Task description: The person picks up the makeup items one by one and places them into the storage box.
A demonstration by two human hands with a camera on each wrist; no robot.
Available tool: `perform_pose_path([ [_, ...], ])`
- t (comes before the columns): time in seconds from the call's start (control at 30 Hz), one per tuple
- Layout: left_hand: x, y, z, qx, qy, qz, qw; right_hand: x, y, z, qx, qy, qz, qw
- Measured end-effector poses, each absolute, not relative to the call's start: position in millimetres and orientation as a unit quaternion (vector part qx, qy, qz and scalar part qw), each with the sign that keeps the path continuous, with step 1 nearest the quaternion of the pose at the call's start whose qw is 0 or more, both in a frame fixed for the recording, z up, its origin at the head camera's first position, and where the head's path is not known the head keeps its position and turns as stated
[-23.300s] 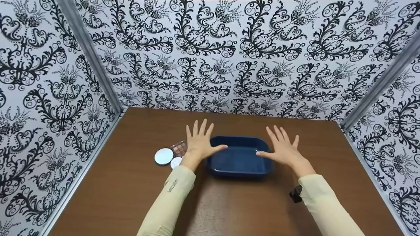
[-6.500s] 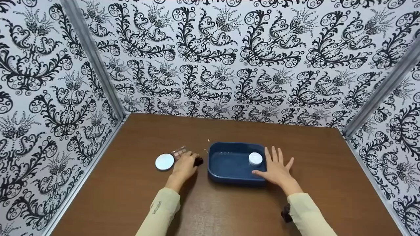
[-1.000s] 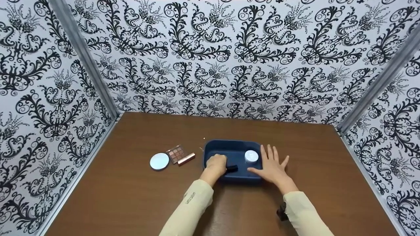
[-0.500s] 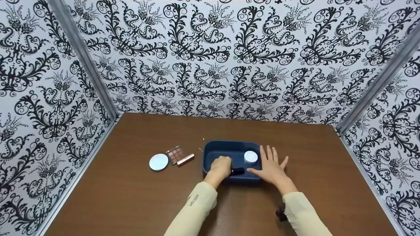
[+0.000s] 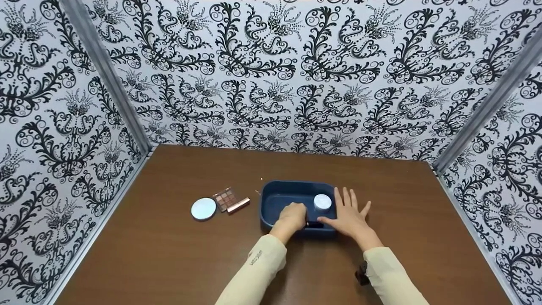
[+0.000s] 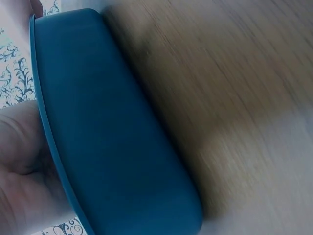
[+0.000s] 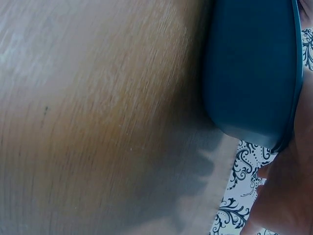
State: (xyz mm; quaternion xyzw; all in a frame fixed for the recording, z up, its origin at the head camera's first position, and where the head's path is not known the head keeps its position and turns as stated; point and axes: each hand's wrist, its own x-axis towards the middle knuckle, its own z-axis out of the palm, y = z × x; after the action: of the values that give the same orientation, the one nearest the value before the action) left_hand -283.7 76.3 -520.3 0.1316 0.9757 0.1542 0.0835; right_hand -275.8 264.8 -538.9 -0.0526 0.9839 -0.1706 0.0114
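Note:
A dark blue rectangular basin (image 5: 279, 184) stands on the table. My left hand (image 5: 292, 217) reaches over its near rim, fingers curled round a small black tube (image 5: 314, 224) low inside. The tube's free end points right, close to my right thumb; the rest is hidden in the hand. My right hand (image 5: 350, 215) lies along the basin's right end, fingers spread and thumb over the rim. Behind the tube, inside the basin, sits a round white-lidded jar (image 5: 322, 202). In the left wrist view the basin's outer wall (image 6: 112, 127) hides my fingertips.
Left of the basin on the brown table (image 5: 178, 254) lie a pale round compact (image 5: 203, 209), an eyeshadow palette (image 5: 225, 199) and a rose-gold tube (image 5: 239, 205). Small glints show beside the basin's left end. Patterned walls (image 5: 271, 84) enclose the back and sides.
Over the last second my left hand has moved right inside the basin, carrying the black tube toward my right thumb. The right hand keeps its place. Earlier, the white-lidded jar came into the basin.

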Motion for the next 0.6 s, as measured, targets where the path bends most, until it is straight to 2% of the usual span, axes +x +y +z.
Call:
perform_pose_path([
  [0.6, -279.4, 86.4, -517.7, 0.158, 0.959, 0.191, 0.136, -273.8, 264.8, -536.4, -0.048, 0.984, -0.169, 0.022],
])
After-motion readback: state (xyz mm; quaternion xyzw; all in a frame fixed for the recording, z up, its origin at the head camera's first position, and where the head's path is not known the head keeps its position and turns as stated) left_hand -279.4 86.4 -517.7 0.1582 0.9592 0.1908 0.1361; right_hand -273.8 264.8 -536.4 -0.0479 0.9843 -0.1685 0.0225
